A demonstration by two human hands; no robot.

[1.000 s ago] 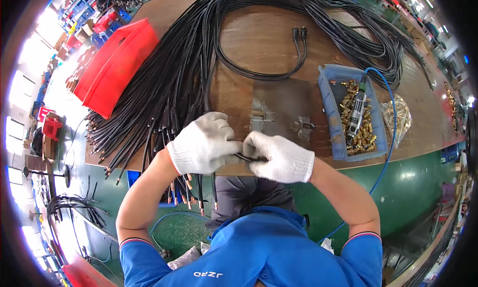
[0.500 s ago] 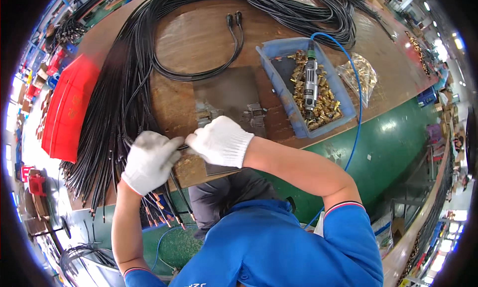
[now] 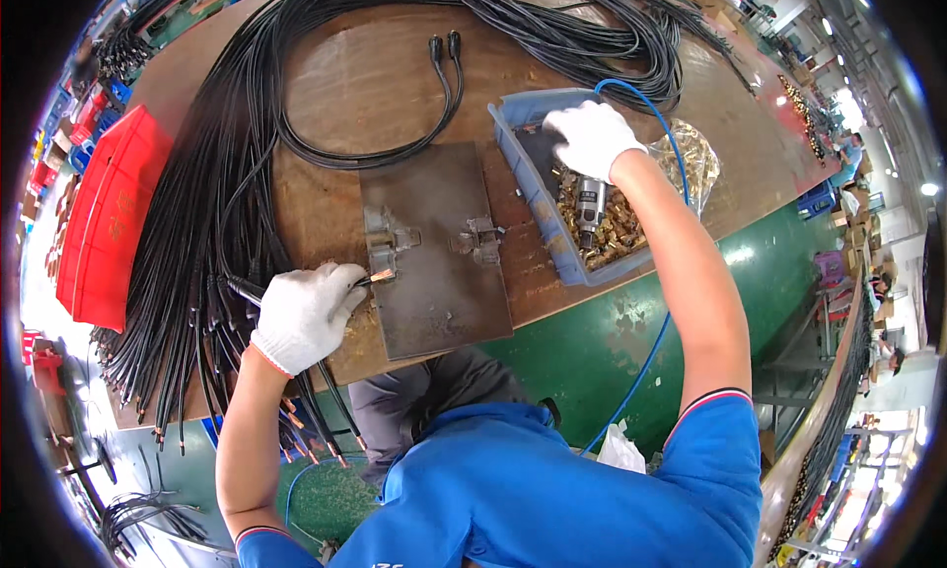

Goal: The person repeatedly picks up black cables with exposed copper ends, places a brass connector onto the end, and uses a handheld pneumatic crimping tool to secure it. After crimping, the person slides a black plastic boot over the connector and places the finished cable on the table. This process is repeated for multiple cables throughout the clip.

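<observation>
My left hand (image 3: 304,317), in a white knit glove, pinches a black cable (image 3: 361,283) whose bare copper end (image 3: 382,275) sticks out to the right beyond the fingers. My right hand (image 3: 595,139), also gloved, is over the far part of a blue plastic bin (image 3: 542,235). It covers the upper body of a silver-grey pneumatic hand tool (image 3: 591,201) lying there. Whether the fingers grip that tool is hidden. Brass fittings (image 3: 623,223) fill the bin around the tool. A dark metal plate (image 3: 439,302) with small metal fixtures lies between my hands.
A thick bundle of black cables (image 3: 197,223) spreads along the table's left side, looping across the back. Left of it stands a red bin (image 3: 113,213). A blue air hose (image 3: 663,336) curves past my right arm. A clear bag of brass parts (image 3: 698,164) lies right of the blue bin.
My right hand has left the cable beside my left hand and moved far right, over the blue bin and tool. The cable's copper end now shows. The whole view has shifted slightly.
</observation>
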